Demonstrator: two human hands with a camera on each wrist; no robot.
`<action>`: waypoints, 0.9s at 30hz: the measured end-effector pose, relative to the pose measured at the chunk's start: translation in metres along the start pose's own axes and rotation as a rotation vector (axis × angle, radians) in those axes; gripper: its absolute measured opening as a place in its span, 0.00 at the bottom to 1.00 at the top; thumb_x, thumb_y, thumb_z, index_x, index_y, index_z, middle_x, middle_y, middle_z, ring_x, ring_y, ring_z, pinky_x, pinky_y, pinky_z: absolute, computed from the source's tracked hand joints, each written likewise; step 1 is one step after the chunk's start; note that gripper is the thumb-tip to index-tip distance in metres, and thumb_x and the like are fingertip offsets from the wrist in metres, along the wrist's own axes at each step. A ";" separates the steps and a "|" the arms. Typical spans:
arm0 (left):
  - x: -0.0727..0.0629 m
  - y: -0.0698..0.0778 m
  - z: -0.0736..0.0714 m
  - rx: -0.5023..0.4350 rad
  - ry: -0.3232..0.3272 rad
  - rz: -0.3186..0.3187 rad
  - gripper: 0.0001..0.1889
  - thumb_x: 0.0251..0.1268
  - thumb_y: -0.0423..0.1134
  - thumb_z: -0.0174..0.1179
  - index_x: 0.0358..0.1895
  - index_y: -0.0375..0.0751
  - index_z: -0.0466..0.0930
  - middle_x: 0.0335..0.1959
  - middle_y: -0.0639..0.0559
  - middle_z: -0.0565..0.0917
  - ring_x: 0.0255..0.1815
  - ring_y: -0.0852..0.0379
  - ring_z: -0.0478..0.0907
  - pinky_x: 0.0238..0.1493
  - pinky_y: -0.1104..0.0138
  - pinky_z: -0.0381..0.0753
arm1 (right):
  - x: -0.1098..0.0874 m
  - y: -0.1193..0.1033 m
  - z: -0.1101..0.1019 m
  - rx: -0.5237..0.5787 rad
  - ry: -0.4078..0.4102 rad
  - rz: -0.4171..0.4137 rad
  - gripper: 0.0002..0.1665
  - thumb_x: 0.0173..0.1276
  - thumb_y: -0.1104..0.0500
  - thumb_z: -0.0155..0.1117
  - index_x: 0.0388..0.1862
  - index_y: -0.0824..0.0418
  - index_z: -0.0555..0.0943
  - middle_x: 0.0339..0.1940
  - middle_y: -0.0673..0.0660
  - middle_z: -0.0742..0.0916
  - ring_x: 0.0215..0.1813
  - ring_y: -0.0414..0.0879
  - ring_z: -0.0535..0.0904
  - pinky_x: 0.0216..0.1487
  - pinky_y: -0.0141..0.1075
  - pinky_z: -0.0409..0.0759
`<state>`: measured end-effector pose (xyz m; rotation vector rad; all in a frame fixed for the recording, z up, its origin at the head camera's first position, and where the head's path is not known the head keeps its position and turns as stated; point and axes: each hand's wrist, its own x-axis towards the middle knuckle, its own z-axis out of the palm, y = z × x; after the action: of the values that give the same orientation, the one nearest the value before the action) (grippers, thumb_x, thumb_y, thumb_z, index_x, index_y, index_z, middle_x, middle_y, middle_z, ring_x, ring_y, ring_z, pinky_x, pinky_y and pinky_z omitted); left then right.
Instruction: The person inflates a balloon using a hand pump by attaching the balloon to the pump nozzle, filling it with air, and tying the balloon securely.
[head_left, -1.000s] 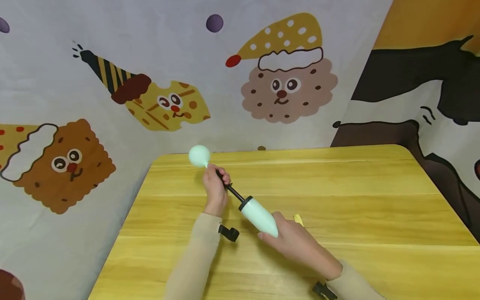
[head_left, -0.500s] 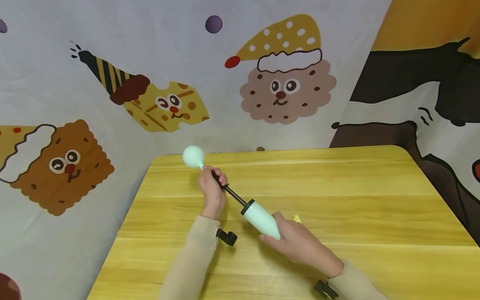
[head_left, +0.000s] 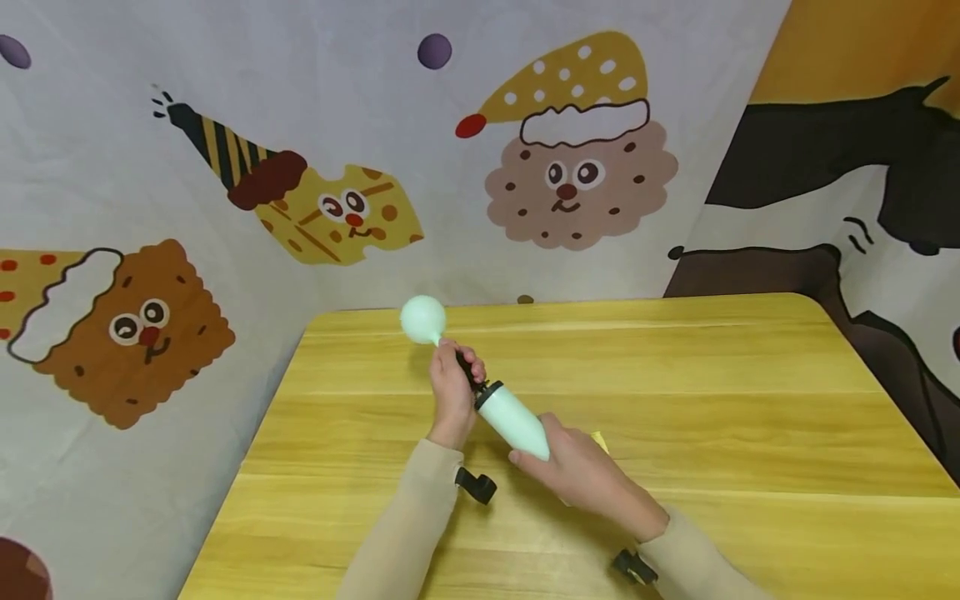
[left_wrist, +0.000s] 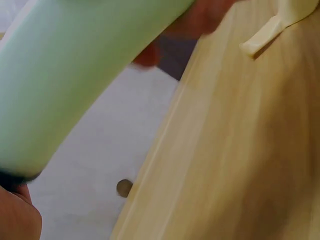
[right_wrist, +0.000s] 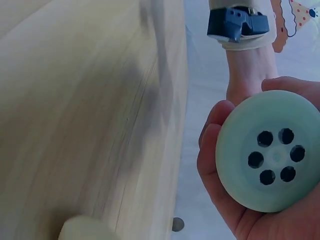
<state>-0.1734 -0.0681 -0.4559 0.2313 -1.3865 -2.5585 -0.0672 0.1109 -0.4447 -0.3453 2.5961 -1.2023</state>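
Note:
A mint-green balloon pump (head_left: 513,423) slants between my hands above the table. A small round inflated mint balloon (head_left: 423,319) sits at its far end. My left hand (head_left: 453,387) grips the black front part of the pump, close to the balloon's neck. My right hand (head_left: 581,471) is wrapped round the rear of the barrel. In the right wrist view the barrel's round end (right_wrist: 270,150), with several dark holes, shows between the right fingers and palm. The barrel's black collar (head_left: 487,394) stands against the left hand, and the black rod between them is hidden.
A pale yellow piece, seemingly an uninflated balloon (left_wrist: 295,12), lies on the wooden table (head_left: 712,400), partly hidden by the right hand in the head view. Behind the table hangs a cartoon-printed cloth (head_left: 360,75). Black mounts (head_left: 476,485) sit on both wrists.
The barrel and my left hand have come together, so the black rod that was exposed before is out of sight. My left hand and the balloon have moved right; the grips are unchanged.

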 end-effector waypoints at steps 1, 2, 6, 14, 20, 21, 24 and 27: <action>0.003 0.001 -0.001 -0.009 0.002 0.002 0.21 0.89 0.45 0.35 0.31 0.42 0.67 0.22 0.55 0.72 0.16 0.63 0.67 0.18 0.75 0.67 | -0.003 0.001 -0.001 -0.018 0.008 -0.001 0.38 0.71 0.39 0.69 0.61 0.68 0.73 0.26 0.53 0.80 0.20 0.42 0.75 0.17 0.35 0.75; 0.006 0.003 -0.002 -0.017 0.008 0.008 0.22 0.88 0.45 0.35 0.30 0.42 0.67 0.21 0.55 0.72 0.16 0.63 0.67 0.18 0.74 0.67 | -0.006 0.002 -0.002 -0.034 0.014 -0.001 0.38 0.70 0.39 0.69 0.61 0.68 0.74 0.26 0.52 0.80 0.22 0.42 0.76 0.18 0.35 0.76; 0.022 0.016 -0.013 -0.058 0.055 0.045 0.21 0.88 0.45 0.36 0.31 0.43 0.67 0.21 0.55 0.72 0.16 0.63 0.67 0.17 0.74 0.66 | -0.022 0.006 -0.008 -0.097 0.020 -0.005 0.39 0.68 0.37 0.70 0.62 0.66 0.75 0.32 0.51 0.82 0.28 0.41 0.75 0.25 0.36 0.76; 0.033 0.029 -0.026 -0.162 0.113 0.053 0.17 0.89 0.44 0.37 0.34 0.43 0.64 0.22 0.55 0.71 0.15 0.65 0.65 0.17 0.77 0.64 | -0.044 0.010 -0.013 -0.143 -0.010 -0.035 0.41 0.70 0.33 0.67 0.64 0.64 0.74 0.34 0.50 0.83 0.31 0.40 0.75 0.29 0.35 0.75; 0.017 0.016 -0.016 -0.100 0.057 0.021 0.19 0.89 0.44 0.36 0.33 0.44 0.65 0.22 0.55 0.71 0.15 0.64 0.65 0.17 0.76 0.63 | -0.031 0.007 -0.005 -0.084 -0.050 -0.057 0.39 0.72 0.35 0.65 0.59 0.69 0.73 0.28 0.51 0.80 0.23 0.40 0.74 0.20 0.35 0.75; 0.014 0.014 -0.014 -0.096 0.050 0.014 0.19 0.89 0.44 0.36 0.33 0.44 0.65 0.22 0.55 0.71 0.16 0.65 0.64 0.17 0.76 0.63 | -0.028 0.006 -0.004 -0.073 -0.048 -0.058 0.38 0.72 0.36 0.66 0.57 0.69 0.73 0.27 0.51 0.79 0.22 0.40 0.74 0.18 0.35 0.74; 0.006 0.007 -0.009 -0.078 0.014 -0.011 0.19 0.89 0.44 0.37 0.32 0.43 0.65 0.22 0.55 0.70 0.16 0.65 0.64 0.18 0.76 0.63 | -0.020 0.005 -0.001 -0.041 -0.037 -0.068 0.38 0.72 0.37 0.66 0.56 0.71 0.73 0.26 0.51 0.79 0.20 0.40 0.75 0.17 0.34 0.75; -0.003 0.000 -0.005 -0.061 -0.035 -0.051 0.19 0.89 0.45 0.37 0.33 0.44 0.66 0.23 0.56 0.70 0.17 0.65 0.64 0.19 0.76 0.64 | -0.011 0.004 0.000 -0.023 -0.021 -0.065 0.39 0.72 0.36 0.66 0.56 0.71 0.73 0.26 0.53 0.79 0.20 0.41 0.75 0.16 0.34 0.76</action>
<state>-0.1695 -0.0714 -0.4582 0.2154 -1.3288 -2.6539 -0.0577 0.1165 -0.4462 -0.4481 2.6011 -1.1839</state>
